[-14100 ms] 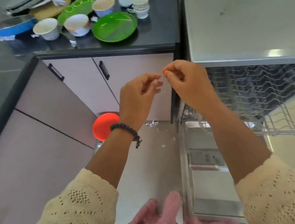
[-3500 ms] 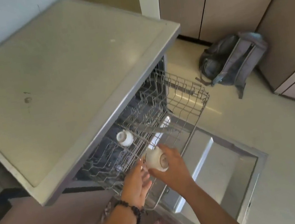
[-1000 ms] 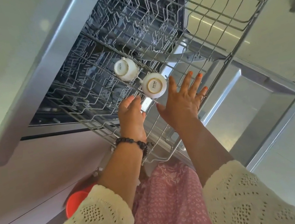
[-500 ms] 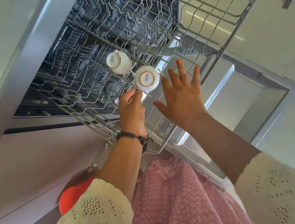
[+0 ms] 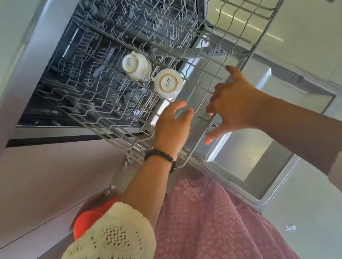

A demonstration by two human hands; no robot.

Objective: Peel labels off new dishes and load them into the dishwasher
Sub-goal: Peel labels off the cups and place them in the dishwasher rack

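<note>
Hovering empty and loosely open, left hand (image 5: 170, 127) and right hand (image 5: 232, 105) should have pushed the rack (image 5: 149, 31) gently, sparing both cups (image 5: 168, 83).

- Two glossy white ceramic cups, the nearer (image 5: 168, 83) and the farther (image 5: 135, 66) at its 10 o'clock: white, with tan-ringed bases bearing dark lettering.
- Grey wire dishwasher rack (image 5: 171, 29): plain silver-grey.
- Open stainless dishwasher door (image 5: 267, 158): dull silver.
- Knitted openwork sleeve (image 5: 100, 254): cream, diamond eyelet pattern.
- Cotton garment (image 5: 206, 236): dusty pink with small pale floral print.
- Beaded bracelet (image 5: 162, 155): black.
- Round plastic object (image 5: 90, 219) at the sleeve's 12 o'clock: bright orange-red.
</note>
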